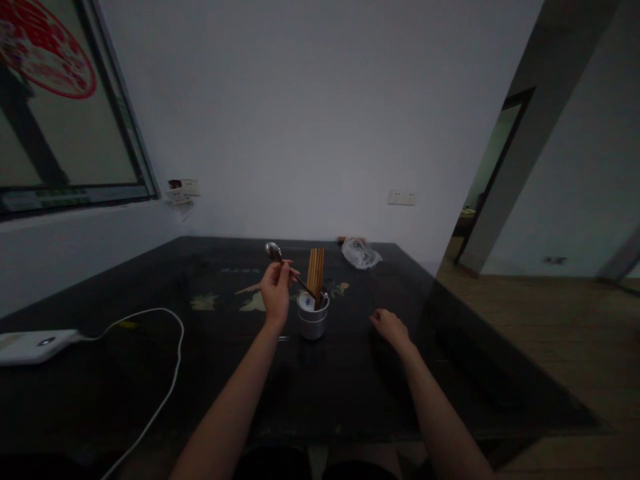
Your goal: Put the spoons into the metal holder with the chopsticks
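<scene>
My left hand point(276, 290) is closed round the handle of a metal spoon point(274, 252), whose bowl points up and to the left while its handle slants down into a small metal cup point(313, 322). The cup stands upright on the dark table point(210, 373) and holds a bundle of wooden chopsticks point(315, 269) standing on end. My right hand point(389, 327) rests on the table to the right of the cup, fingers curled loosely, with nothing visible in it.
A white power bank point(33, 346) with a white cable point(173, 373) lies at the table's left. A crumpled clear plastic bag point(360, 254) sits at the far edge by the wall. The table's right edge point(500, 347) borders a wooden floor.
</scene>
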The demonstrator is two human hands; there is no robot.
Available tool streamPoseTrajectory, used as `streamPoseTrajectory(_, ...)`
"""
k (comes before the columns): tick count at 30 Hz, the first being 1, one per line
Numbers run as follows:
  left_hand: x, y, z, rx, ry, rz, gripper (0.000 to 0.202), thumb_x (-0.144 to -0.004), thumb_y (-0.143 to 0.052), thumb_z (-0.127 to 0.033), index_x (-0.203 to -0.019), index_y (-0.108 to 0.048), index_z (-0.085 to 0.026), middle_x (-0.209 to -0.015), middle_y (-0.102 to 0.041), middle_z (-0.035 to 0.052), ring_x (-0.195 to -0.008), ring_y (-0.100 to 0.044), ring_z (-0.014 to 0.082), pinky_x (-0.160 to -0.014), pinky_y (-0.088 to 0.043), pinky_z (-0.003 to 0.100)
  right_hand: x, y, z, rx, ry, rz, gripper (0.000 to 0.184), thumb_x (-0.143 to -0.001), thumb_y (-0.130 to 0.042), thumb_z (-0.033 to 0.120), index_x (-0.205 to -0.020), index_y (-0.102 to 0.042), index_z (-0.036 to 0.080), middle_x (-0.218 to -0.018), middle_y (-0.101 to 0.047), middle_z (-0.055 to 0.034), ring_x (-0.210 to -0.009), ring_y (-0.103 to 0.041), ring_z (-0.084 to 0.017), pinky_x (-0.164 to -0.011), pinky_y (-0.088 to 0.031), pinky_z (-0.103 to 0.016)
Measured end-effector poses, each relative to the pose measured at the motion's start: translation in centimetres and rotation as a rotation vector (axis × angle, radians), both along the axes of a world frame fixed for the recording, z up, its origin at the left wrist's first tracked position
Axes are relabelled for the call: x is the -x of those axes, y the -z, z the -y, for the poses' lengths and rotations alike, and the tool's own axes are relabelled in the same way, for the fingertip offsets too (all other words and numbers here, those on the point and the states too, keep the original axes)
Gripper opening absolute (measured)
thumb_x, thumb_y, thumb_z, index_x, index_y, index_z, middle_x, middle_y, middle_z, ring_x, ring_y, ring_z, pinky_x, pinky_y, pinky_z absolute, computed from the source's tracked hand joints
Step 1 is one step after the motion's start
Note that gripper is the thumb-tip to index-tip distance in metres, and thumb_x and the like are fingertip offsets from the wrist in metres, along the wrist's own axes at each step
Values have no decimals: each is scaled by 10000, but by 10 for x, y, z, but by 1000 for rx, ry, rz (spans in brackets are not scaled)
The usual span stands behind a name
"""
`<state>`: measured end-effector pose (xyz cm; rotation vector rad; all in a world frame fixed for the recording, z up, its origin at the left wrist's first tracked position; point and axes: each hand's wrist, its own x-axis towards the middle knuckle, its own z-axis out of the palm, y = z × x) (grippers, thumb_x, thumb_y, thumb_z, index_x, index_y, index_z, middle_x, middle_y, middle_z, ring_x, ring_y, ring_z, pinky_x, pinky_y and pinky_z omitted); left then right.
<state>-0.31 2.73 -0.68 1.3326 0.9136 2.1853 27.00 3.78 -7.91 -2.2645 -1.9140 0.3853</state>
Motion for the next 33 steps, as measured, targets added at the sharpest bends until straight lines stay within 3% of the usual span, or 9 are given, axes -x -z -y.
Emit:
streamPoseTrajectory(11,-14,26,-11,143,40,-447,298,-859,-515,-403,-760,-662,-164,-728,-671,17,-716,-621,153,-707,-457,251,3,-6,4,4,-11,-9,253,-892,-453,375,-972,-639,222,-1050,-673,-102,-1004,-634,-269,-753,-453,-322)
streamPoseTrajectory(17,-15,29,-14,120,-44,-612,242,-837,-543,-344,-751,-682,-165,-777,-675,49,-776,-606,170,-731,-443,275,3,-3,3,-9,-7,-7,255,-890,-459,368,-992,-632,211,-1044,-675,-111,-997,-638,-276,-755,-456,-330)
streamPoseTrajectory(24,-17,33,-14,165,-45,-624,201,-820,-575,-344,-882,-653,-170,-808,-670,32,-764,-609,162,-727,-446,265,2,-5,3,6,-7,-15,267,-888,-466,380,-1018,-633,218,-1083,-662,-115,-1022,-627,-273,-768,-454,-330)
streamPoseTrajectory(29,-15,31,-13,155,-136,-694,191,-830,-564,-340,-773,-637,-172,-741,-629,15,-744,-579,156,-721,-422,263,2,-4,3,6,-8,-13,255,-886,-470,378,-1010,-630,222,-1073,-665,-111,-1013,-632,-271,-762,-455,-329)
streamPoseTrajectory(33,-13,27,-11,138,-168,-629,191,-825,-572,-346,-796,-640,-170,-781,-632,23,-781,-586,163,-752,-427,272,0,-3,2,3,-17,-11,246,-886,-469,371,-999,-627,220,-1060,-670,-105,-1013,-631,-281,-754,-455,-333)
